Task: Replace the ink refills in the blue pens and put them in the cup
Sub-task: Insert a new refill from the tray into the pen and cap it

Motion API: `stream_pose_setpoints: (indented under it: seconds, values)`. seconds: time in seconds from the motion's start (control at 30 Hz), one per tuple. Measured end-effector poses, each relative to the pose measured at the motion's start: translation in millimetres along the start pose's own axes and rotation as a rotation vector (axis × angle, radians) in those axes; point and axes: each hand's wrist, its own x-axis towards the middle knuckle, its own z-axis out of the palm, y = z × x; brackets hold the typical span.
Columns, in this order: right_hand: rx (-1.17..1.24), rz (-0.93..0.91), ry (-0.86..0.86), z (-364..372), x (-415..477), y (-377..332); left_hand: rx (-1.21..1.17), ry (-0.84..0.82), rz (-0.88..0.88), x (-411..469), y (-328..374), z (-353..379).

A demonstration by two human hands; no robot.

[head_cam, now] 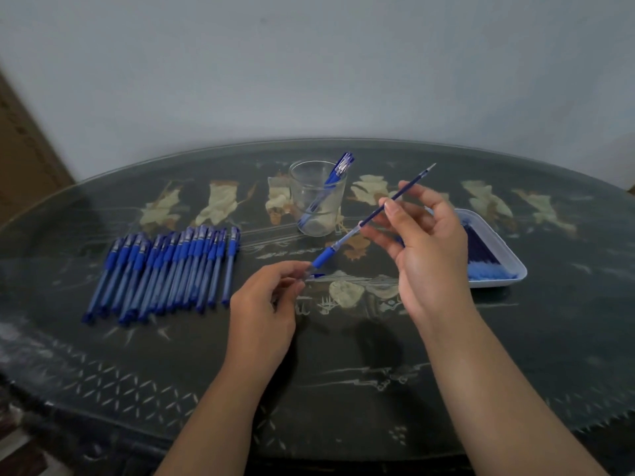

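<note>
My left hand (pixel 264 300) pinches the rear part of a blue pen barrel (pixel 326 255) above the table's middle. My right hand (pixel 426 242) pinches a thin ink refill (pixel 409 187) whose lower end sits in the barrel's mouth; its tip points up and right. A small blue pen part (pixel 318 276) lies just under the barrel near my left fingers. A clear glass cup (pixel 318 197) stands at the back centre with a blue pen (pixel 331 183) leaning in it. A row of several blue pens (pixel 165 269) lies at the left.
A white tray (pixel 505 255) holding many dark blue refills sits at the right, partly hidden behind my right hand. The dark patterned table (pixel 343 355) has a curved glass top; a wall runs close behind it.
</note>
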Motion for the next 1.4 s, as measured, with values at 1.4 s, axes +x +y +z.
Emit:
stream_pose_setpoints:
  seconds: [1.4]
  values:
    - [-0.269,-0.021,-0.292,10.1,-1.1,13.7,-0.016,0.145,0.011,6.0,-3.3,-2.3]
